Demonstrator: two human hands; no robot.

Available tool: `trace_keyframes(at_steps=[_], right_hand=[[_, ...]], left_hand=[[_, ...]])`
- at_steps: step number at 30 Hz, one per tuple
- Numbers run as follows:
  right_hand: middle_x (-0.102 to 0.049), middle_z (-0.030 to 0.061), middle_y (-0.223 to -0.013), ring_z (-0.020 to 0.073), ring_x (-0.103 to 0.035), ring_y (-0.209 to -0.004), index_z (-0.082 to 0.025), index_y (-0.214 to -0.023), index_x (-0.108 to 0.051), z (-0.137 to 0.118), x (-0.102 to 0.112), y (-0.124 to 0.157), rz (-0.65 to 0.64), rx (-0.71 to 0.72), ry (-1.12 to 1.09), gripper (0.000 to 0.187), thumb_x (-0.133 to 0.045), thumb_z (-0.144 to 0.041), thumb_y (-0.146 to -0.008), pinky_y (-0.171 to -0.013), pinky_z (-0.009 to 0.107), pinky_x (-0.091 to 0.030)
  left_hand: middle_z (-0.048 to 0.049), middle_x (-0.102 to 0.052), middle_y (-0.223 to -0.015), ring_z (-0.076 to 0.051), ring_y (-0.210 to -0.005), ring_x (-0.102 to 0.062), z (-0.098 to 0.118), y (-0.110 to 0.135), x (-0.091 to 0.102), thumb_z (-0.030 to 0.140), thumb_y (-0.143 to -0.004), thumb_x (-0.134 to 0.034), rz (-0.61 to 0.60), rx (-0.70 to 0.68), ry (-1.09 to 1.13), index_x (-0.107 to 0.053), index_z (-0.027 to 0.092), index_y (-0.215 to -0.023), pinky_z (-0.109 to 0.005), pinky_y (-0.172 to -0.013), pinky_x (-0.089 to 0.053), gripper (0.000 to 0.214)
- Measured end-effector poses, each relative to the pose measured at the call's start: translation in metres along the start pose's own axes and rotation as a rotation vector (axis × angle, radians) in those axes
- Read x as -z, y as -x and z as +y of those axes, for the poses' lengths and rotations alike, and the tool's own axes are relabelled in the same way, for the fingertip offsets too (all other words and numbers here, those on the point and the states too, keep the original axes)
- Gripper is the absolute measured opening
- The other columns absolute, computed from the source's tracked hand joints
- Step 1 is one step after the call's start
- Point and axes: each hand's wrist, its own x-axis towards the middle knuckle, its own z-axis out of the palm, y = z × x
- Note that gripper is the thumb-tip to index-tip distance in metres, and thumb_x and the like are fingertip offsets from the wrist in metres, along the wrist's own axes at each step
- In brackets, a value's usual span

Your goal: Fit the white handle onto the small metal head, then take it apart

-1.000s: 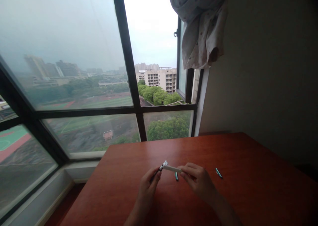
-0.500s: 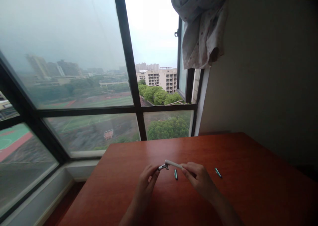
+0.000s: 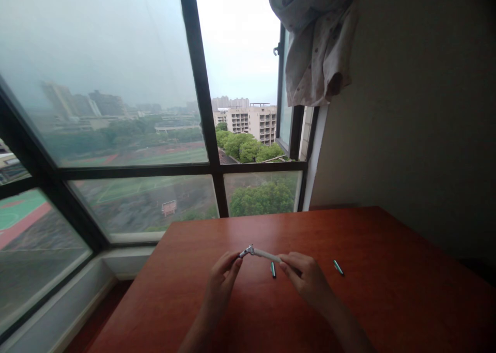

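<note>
Below the framed window (image 3: 216,169), the reddish-brown tabletop (image 3: 302,231) fills the lower part of the view; over it 2 bare hands face each other, the left hand (image 3: 220,280) and the right hand (image 3: 304,275), fingers pointing inward; the pale stick (image 3: 267,255) lies between them, its right end pinched by the right fingers and thumb, its long axis running leftward and slightly upward in the view; the silver-headed piece (image 3: 246,251) is pinched at its lower left end by the left fingers and thumb, its axis sloping up to the right; the governing relation is the meeting of these 2 axes at a blunt angle, nearer the left fingers than the right, where the silver head meets or overlaps the stick's left tip; whether the 2 are joined cannot be told; on the tabletop lie the nearer green piece (image 3: 273,269), just below the stick in the view, and the farther green piece (image 3: 338,267), apart to the right of the right hand.
</note>
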Motion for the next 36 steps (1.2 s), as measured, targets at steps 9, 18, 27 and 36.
trace_keyframes(at_steps=[9,18,27,36], right_hand=[[-0.06,0.0035,-0.07,0.0163,-0.055,-0.065,-0.018,-0.089,-0.069,-0.003,0.001,-0.001,0.048,0.01,-0.035,0.03,-0.045,-0.034,-0.094,-0.059,0.025,-0.036],[-0.06,0.0027,-0.07,0.0157,-0.055,-0.065,-0.018,-0.089,-0.07,-0.002,-0.001,0.0,0.029,-0.005,-0.059,0.028,-0.047,-0.032,-0.093,-0.06,0.025,-0.036],[-0.062,0.0032,-0.071,0.0159,-0.055,-0.064,-0.018,-0.089,-0.07,0.0,-0.001,-0.001,0.028,-0.015,-0.041,0.029,-0.046,-0.033,-0.094,-0.059,0.025,-0.035],[-0.064,0.0036,-0.073,0.0162,-0.057,-0.067,-0.019,-0.093,-0.07,-0.001,0.001,0.001,0.003,-0.013,-0.024,0.029,-0.045,-0.033,-0.094,-0.061,0.025,-0.036]], left_hand=[[-0.0076,-0.067,-0.088,-0.02,-0.082,-0.062,-0.005,0.002,-0.004,0.034,-0.087,-0.057,-0.051,-0.076,-0.057,-0.071,0.018,-0.097,-0.027,-0.071,-0.05,0.023],[-0.0076,-0.068,-0.088,-0.021,-0.083,-0.062,-0.002,0.004,-0.006,0.035,-0.085,-0.058,-0.031,-0.043,-0.025,-0.073,0.018,-0.096,-0.027,-0.071,-0.051,0.025],[-0.0081,-0.068,-0.087,-0.02,-0.081,-0.062,-0.002,0.004,-0.006,0.036,-0.085,-0.059,-0.031,-0.032,-0.024,-0.073,0.017,-0.094,-0.027,-0.07,-0.051,0.026],[-0.0074,-0.067,-0.086,-0.02,-0.079,-0.062,-0.011,0.004,-0.006,0.033,-0.085,-0.059,-0.018,-0.065,-0.071,-0.072,0.018,-0.096,-0.026,-0.069,-0.05,0.023]])
